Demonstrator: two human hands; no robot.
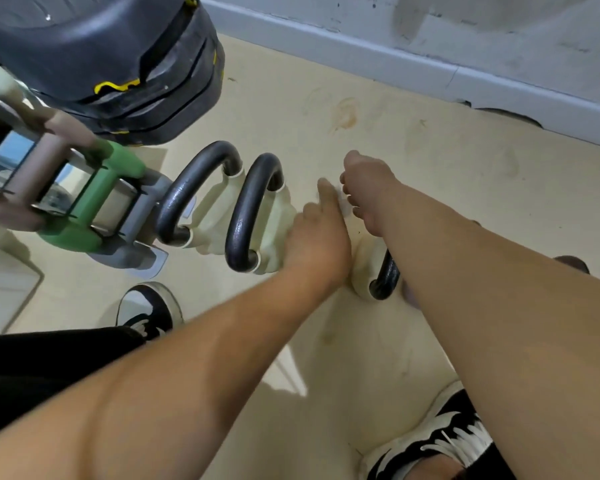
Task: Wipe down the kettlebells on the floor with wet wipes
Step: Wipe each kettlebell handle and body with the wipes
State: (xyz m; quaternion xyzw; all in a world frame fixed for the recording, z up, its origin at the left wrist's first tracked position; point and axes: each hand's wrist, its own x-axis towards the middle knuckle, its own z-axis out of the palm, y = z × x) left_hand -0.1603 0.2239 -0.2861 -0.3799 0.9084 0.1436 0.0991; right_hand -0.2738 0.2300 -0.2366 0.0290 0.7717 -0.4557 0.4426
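At frame centre, the right hand curls its fingers on a blurred white wipe. The left hand is just beside it, over a kettlebell, and I cannot tell its grip.

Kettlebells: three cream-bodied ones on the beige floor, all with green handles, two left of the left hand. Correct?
No: the head view shows the handles black, not green. The three cream-bodied kettlebells do sit on the beige floor, two left of the left hand.

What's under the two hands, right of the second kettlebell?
A third kettlebell: a bit of its cream body and one end of its dark handle show. The left hand and right hand cover the rest. Something pale between them may be a wipe; unclear.
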